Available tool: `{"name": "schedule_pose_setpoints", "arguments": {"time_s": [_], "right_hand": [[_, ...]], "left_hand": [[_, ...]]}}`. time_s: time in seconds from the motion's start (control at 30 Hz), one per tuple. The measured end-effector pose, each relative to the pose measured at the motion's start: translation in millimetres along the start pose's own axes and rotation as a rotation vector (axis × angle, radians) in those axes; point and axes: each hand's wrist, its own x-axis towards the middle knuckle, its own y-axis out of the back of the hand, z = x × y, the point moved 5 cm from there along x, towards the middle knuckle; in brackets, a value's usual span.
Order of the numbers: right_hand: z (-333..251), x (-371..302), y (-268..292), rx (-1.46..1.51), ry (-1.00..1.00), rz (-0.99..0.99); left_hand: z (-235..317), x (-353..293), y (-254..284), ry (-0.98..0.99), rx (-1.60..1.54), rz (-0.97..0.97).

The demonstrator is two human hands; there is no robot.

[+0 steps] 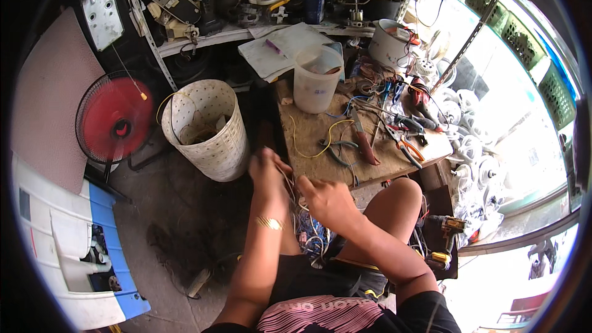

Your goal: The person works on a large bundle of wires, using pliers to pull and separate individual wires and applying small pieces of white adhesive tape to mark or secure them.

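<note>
My left hand (266, 165), slightly smeared by motion, is closed on a thin pale wire (286, 179) in front of the bench's left corner. Just to its right, my right hand (325, 200) is closed in a pinch on the wire; its fingertips are partly hidden. Below both hands a tangle of blue, white and reddish wires (313, 234) lies between my legs. On the wooden bench (308, 166) beyond my hands are dark-handled pliers (338, 153), a knife with a reddish-brown handle (365, 147) and orange-handled pliers (409, 150).
A perforated white basket (228, 142) with scraps stands left of the bench, beside a red fan (117, 117). The bench bears a translucent bucket (317, 86) and a red power tool (420, 95). A yellow cordless drill (441, 259) lies right of my knee. Crowded shelves (216, 38) stand behind.
</note>
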Motion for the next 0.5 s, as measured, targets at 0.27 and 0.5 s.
{"name": "schedule_pose_setpoints", "arguments": {"time_s": [0.27,0.5], "right_hand": [[10,-49,-18,0.425,-0.116,-0.054],[20,-20,4,0.909,0.010,0.258]], "left_hand": [[0,53,13,0.308,-0.495,-0.052],[-36,17,-9,0.586,-0.520,-0.235]]}}
